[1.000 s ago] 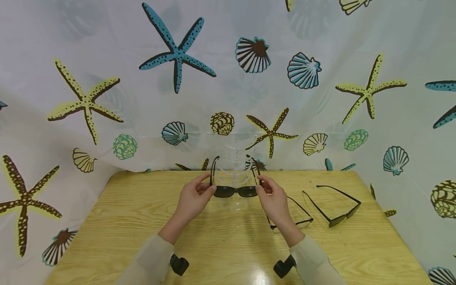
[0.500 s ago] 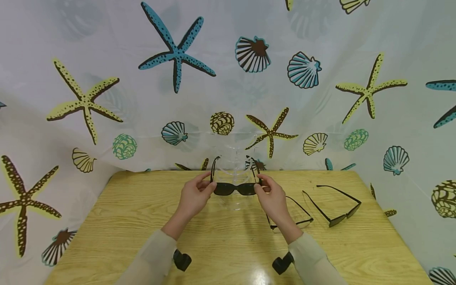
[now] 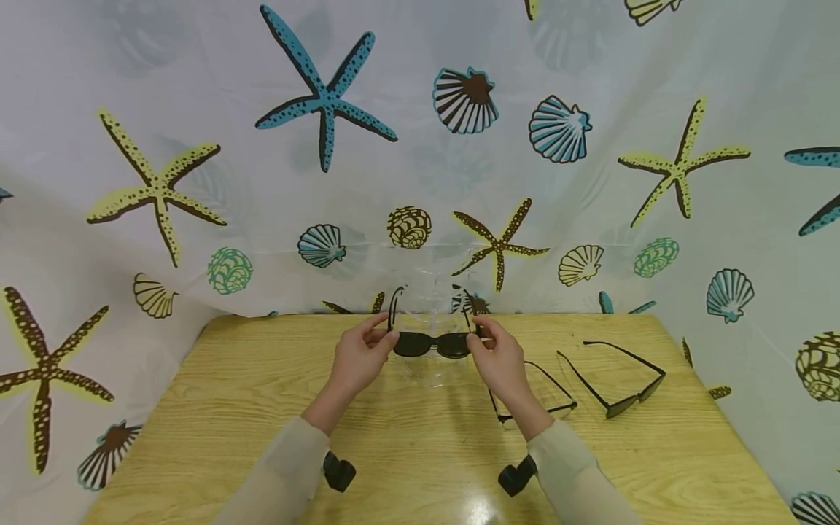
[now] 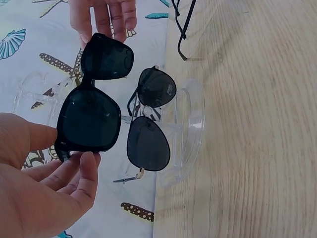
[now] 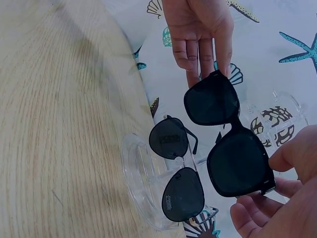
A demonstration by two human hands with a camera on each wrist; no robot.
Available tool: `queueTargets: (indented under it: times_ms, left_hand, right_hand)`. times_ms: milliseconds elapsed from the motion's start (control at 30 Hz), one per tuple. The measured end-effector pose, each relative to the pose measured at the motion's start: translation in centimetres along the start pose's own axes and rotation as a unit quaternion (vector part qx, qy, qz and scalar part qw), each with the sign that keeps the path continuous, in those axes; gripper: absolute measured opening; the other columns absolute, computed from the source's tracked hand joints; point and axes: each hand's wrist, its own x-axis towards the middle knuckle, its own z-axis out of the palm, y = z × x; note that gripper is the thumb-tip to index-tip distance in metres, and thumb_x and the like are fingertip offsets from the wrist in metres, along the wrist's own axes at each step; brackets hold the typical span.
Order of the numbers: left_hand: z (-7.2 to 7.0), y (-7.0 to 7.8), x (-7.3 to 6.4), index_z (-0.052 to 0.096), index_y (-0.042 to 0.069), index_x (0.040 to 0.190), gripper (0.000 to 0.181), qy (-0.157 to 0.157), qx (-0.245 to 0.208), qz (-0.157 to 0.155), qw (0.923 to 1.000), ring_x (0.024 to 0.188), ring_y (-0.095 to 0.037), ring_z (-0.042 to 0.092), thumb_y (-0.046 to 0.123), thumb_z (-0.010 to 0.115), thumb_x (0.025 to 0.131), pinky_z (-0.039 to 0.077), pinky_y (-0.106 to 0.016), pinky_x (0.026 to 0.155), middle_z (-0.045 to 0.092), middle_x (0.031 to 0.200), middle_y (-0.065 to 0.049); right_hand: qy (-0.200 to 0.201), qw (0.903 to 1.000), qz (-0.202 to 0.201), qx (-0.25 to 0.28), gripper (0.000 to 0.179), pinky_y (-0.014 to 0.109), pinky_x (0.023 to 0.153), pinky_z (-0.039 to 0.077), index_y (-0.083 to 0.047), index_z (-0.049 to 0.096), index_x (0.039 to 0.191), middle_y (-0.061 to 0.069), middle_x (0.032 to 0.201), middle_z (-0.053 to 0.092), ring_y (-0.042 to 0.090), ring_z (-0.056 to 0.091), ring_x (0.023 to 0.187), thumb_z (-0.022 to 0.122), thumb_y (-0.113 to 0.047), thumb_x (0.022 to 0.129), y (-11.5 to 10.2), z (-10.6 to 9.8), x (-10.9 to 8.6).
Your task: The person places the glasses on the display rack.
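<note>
Both hands hold one pair of black sunglasses [image 3: 412,344], its dark lenses toward me and its temples spread open toward the back. My left hand [image 3: 357,359] pinches the left end of the frame by the hinge, thumb in front. The right hand [image 3: 502,362] pinches the other end in the same way. Behind and around the sunglasses rises a clear plastic display stand [image 4: 197,111], faint in the head view. Low on that stand sits a second pair, metal-framed sunglasses [image 5: 183,196] with dark lenses, below the held pair in both wrist views.
To the right on the wooden table [image 3: 230,423] lie thin-framed eyeglasses [image 3: 563,408], partly behind the right forearm. Farther right are black glasses [image 3: 623,405] with dark lenses and open temples. A white curtain [image 3: 420,168] printed with shells and starfish hangs behind and along the sides.
Both hands have risen slightly in the head view, carrying the black sunglasses up and a little toward the stand. The lenses face me more fully. The glasses on the table stay put.
</note>
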Motion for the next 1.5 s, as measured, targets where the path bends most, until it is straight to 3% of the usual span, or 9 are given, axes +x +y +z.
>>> queueTargets:
  times_ms: [367, 533, 733, 1500]
  left_hand:
    - [0.3, -0.1, 0.7, 0.054, 0.009, 0.155, 0.051, 0.004, 0.014, 0.002, 0.9999, 0.114, -0.037, 0.073, 0.021, 0.064, 0.106, 0.059, -0.033, 0.076, 0.07, 0.134, -0.025]
    - [0.4, -0.2, 1.0, 0.054, 0.01, 0.155, 0.051, 0.006, 0.018, -0.002, 0.9998, 0.115, -0.037, 0.072, 0.022, 0.064, 0.106, 0.061, -0.037, 0.081, 0.07, 0.134, -0.024]
    - [0.6, -0.4, 1.2, 0.054, 0.01, 0.155, 0.052, 0.013, 0.022, -0.001, 0.9997, 0.118, -0.038, 0.071, 0.024, 0.064, 0.106, 0.061, -0.047, 0.09, 0.069, 0.136, -0.024]
    - [0.9, 0.2, 2.2, 0.054, 0.01, 0.155, 0.052, 0.03, 0.027, -0.015, 0.9991, 0.116, -0.036, 0.072, 0.026, 0.064, 0.107, 0.06, -0.049, 0.092, 0.072, 0.133, -0.021]
  right_hand:
    - [0.0, 0.9999, 0.016, -0.001, 0.043, 0.052, 0.087, 0.057, -0.012, 0.062, 0.147, 0.02, 0.143, 0.063, 0.037, 0.067, 0.12, 0.059, -0.023, 0.106, -0.1, 0.3, 0.5]
    - [0.002, 0.9998, 0.022, -0.002, 0.044, 0.054, 0.091, 0.057, -0.013, 0.062, 0.147, 0.02, 0.142, 0.064, 0.037, 0.067, 0.122, 0.058, -0.023, 0.105, 0.1, 0.5, 0.9]
    - [-0.001, 0.9998, 0.02, 0.001, 0.044, 0.051, 0.088, 0.057, -0.012, 0.061, 0.148, 0.02, 0.142, 0.064, 0.036, 0.068, 0.119, 0.058, -0.023, 0.105, 0.3, 0.6, 1.1]
    - [0.01, 0.9997, 0.023, 0.005, 0.042, 0.05, 0.088, 0.057, -0.012, 0.062, 0.147, 0.019, 0.141, 0.064, 0.035, 0.069, 0.118, 0.058, -0.024, 0.106, 0.5, 0.8, 2.4]
